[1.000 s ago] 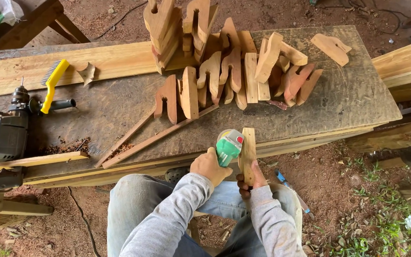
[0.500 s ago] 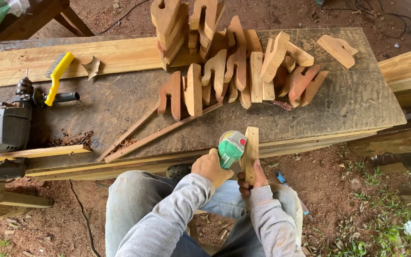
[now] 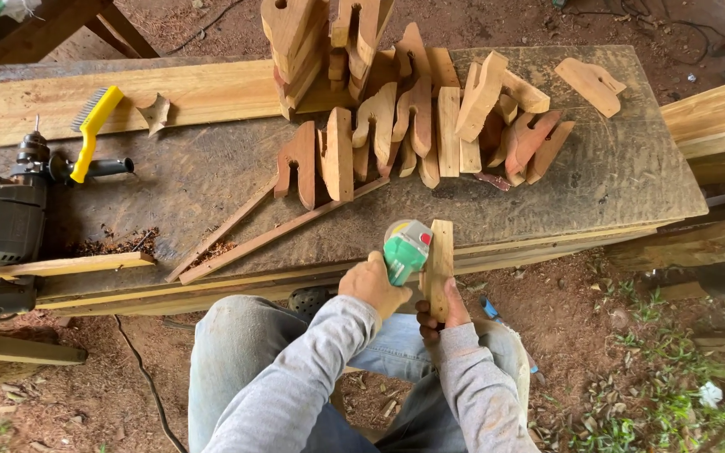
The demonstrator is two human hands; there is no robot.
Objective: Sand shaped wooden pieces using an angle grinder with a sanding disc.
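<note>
On the far left of the long wooden workbench (image 3: 211, 168) lies one grey electric drill (image 3: 6, 222). Just beside it lies one yellow wire brush (image 3: 94, 126). Near the brush sits one small cut wood scrap (image 3: 154, 111).

In the middle of the bench lie two long thin wood strips (image 3: 279, 231), both slanted. Behind them stands a big heap of brown cut wooden shapes (image 3: 413, 109). Some stand up and some lean. They overlap, so I cannot count them well, but there are more than fifteen. One more flat wooden shape (image 3: 591, 82) lies alone at the far right.

At the near edge, the left hand (image 3: 372, 283) is wrapped tight around one green and white power sander (image 3: 406, 247). The right hand (image 3: 442, 315) pinches the bottom of one short flat wooden piece (image 3: 439, 264), which stands upright, touching the sander.

To do this well, I think the wood must be held very still. The fingers should stay low, away from the tool. The tool should press softly and evenly along the edge.
</note>
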